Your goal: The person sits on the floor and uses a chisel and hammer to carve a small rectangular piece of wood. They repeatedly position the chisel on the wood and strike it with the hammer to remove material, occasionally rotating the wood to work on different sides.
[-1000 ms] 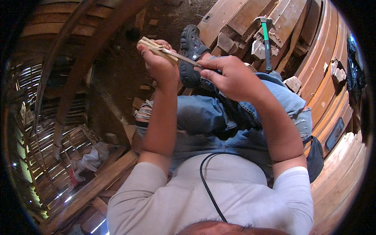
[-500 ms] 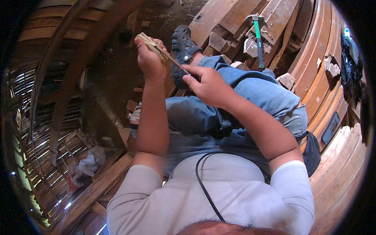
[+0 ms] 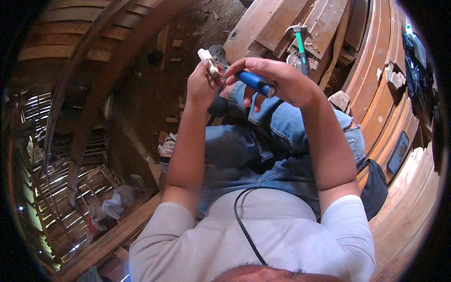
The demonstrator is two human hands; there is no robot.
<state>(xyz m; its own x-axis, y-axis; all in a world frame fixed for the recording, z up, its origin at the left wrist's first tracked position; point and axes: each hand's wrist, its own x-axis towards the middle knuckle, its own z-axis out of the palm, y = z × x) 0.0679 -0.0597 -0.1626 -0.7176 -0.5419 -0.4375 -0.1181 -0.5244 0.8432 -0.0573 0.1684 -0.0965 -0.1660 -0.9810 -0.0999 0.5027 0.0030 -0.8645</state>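
Note:
A small pale piece of wood (image 3: 209, 62) is gripped in my left hand (image 3: 202, 87), its end sticking up past the fingers. Close beside it, my right hand (image 3: 286, 81) holds a blue-handled chisel (image 3: 256, 82). The handle lies under the stretched forefinger with its butt end toward me, while the lower fingers hang loosely curled. The chisel's blade is mostly hidden by my hands, so I cannot tell whether it touches the wood. Both hands are raised above my bent, jeans-covered legs (image 3: 230, 145), near a dark clog (image 3: 217, 55).
A green-handled claw hammer (image 3: 300, 47) lies on stacked brown boards (image 3: 277, 23) at the upper right. Further right are a phone (image 3: 398, 152) and a dark plastic bag (image 3: 413, 66). A long beam (image 3: 112, 232) runs at the lower left. A black cable (image 3: 242, 216) crosses my shirt.
My left hand has come down and right with the wood. My right hand has turned and moved up and right, so the chisel's blue handle now shows.

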